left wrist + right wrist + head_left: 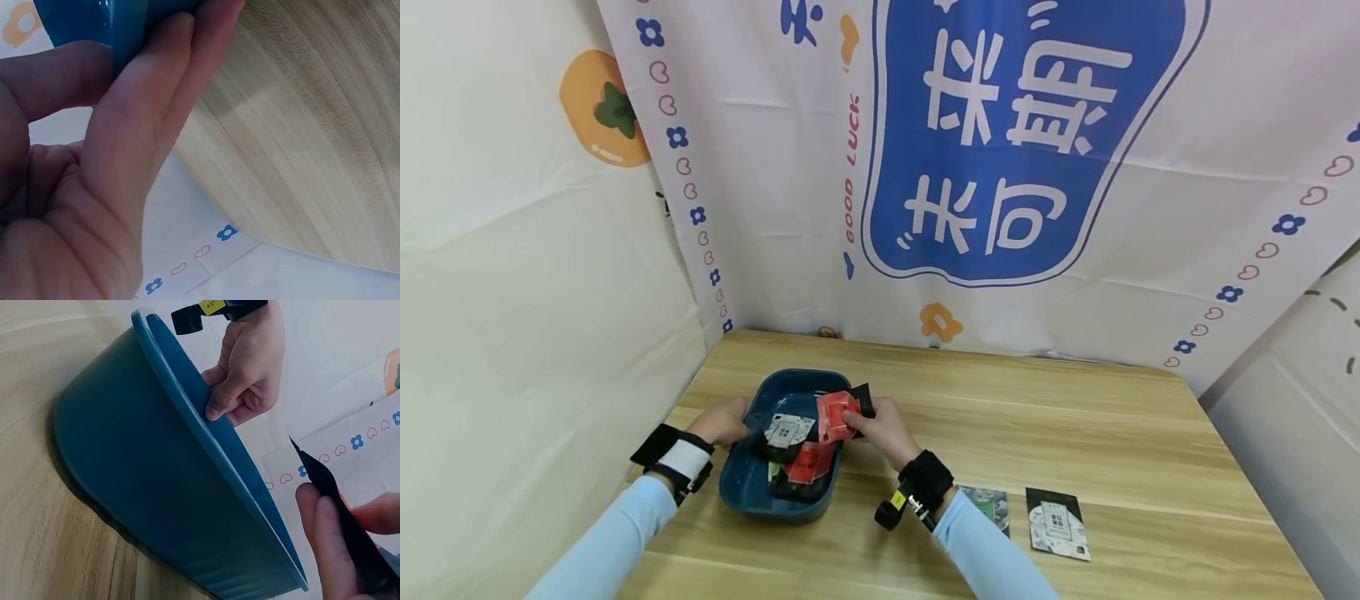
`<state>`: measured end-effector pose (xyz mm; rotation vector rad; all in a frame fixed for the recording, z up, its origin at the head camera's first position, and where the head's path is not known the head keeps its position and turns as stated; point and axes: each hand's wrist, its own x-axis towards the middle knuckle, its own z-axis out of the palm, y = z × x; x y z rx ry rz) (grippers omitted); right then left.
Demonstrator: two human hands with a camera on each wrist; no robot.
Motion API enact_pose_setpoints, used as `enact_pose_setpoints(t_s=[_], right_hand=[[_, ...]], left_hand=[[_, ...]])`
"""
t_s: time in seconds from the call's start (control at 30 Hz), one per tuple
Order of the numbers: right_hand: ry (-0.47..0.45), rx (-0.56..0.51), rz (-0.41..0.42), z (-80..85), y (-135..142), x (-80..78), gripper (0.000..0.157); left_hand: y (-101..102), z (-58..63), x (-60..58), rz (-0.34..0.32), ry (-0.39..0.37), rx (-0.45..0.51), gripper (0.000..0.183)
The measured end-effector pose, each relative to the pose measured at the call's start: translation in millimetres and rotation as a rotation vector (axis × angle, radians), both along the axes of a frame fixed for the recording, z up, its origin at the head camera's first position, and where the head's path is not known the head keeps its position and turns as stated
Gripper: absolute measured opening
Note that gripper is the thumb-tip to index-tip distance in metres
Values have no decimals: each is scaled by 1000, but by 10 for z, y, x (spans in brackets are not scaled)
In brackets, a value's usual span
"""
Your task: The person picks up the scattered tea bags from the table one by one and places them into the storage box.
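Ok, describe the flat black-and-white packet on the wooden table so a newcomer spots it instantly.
On the light wood-grain table, look right of the dark blue plastic tub, past the light blue right sleeve. There lies a flat rectangular packet, black above and white below. Unlike the green-and-grey printed packet beside it, partly hidden by the sleeve, it shows whole.

Tub shows dark teal; held packet, red; rightmost packet, black and white; surface, tan wood grain; backdrop, white with blue flowers and pink hearts.
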<state>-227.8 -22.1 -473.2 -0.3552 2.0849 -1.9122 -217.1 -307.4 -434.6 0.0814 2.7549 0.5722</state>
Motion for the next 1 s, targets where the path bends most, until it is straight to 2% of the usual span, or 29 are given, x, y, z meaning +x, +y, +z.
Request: enact_pose_setpoints(t_s=[0.33, 0.7, 1.0], right_hand=[[-7, -11, 9, 17, -27, 49, 20], [-2, -17, 15, 24, -73, 47, 18], [11, -35, 26, 38, -109, 49, 19]], left_hand=[[-8, -32, -6, 5, -6, -2, 26], [-11, 4, -17, 4, -2, -11, 21], [-23, -40, -29, 5, -1, -2, 22]])
